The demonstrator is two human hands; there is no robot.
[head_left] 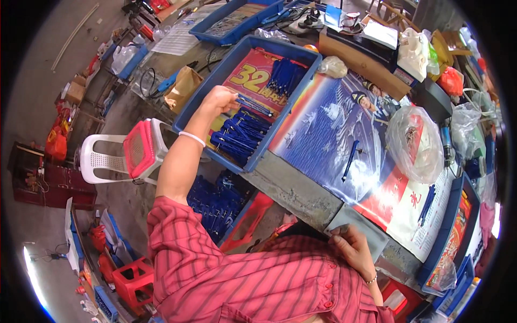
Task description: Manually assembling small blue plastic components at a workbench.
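My left hand reaches over a blue plastic tray at the table's left side. Its fingers are pinched on a few slim blue strips that stick out to the right. Below them in the tray lies a heap of similar blue strips, and a neater bundle sits at the far end. My right hand is at the table's near edge, over a grey flat plate. Its thumb and fingers are curled together; what they hold, if anything, is unclear. One single blue strip lies on the poster ahead.
A glossy poster covers the tabletop, with a clear plastic bag on it. More blue strips lie at right, beside another blue tray. A lower bin of blue strips and a white chair stand at left.
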